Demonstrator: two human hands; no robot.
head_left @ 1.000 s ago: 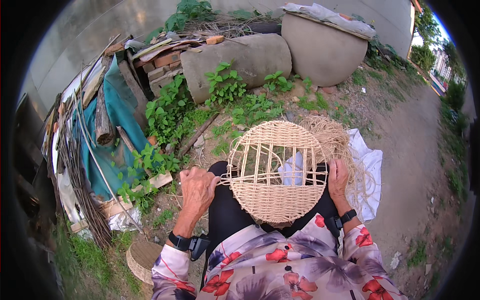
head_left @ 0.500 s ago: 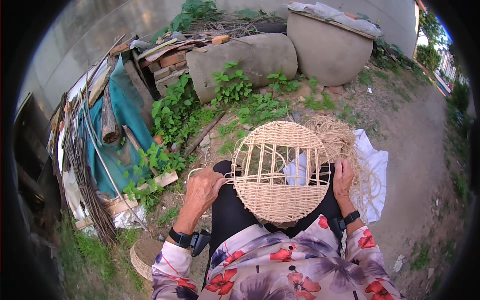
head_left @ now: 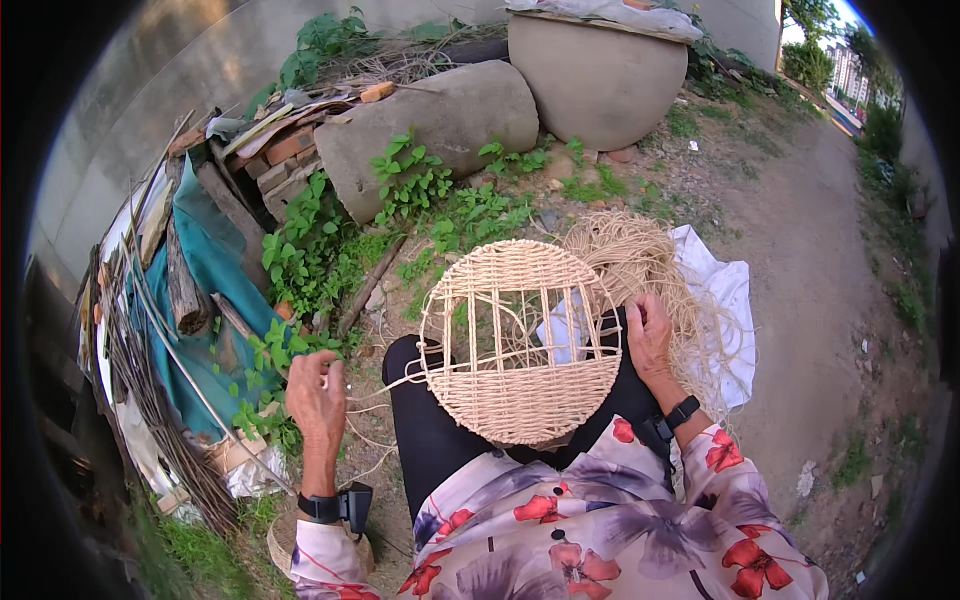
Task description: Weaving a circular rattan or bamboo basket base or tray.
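Note:
A round, flat woven panel [head_left: 522, 400] of pale twisted cord lies on my lap. Its top and bottom are densely woven, with bare paired bars across an open band between. My left hand [head_left: 318, 395] is out to the left of the panel, fingers curled on a strand of cord [head_left: 405, 380] that runs from the panel's left rim. Close by the right rim, my right hand [head_left: 650, 335] is closed; what its fingers grip is hidden. Behind it a loose heap of the same cord [head_left: 640, 255] spreads over a white cloth [head_left: 722, 300].
A teal sheet [head_left: 215, 270], sticks [head_left: 150, 350] and bricks pile up at the left. A concrete cylinder [head_left: 440, 125] and a large grey pot [head_left: 600, 80] stand at the back. Green plants grow before them. A woven item [head_left: 285, 545] sits low on the left.
My left hand has moved away from the panel's left rim, out to the left, drawing the cord along. My right hand stays by the right rim. The whole view has shifted slightly.

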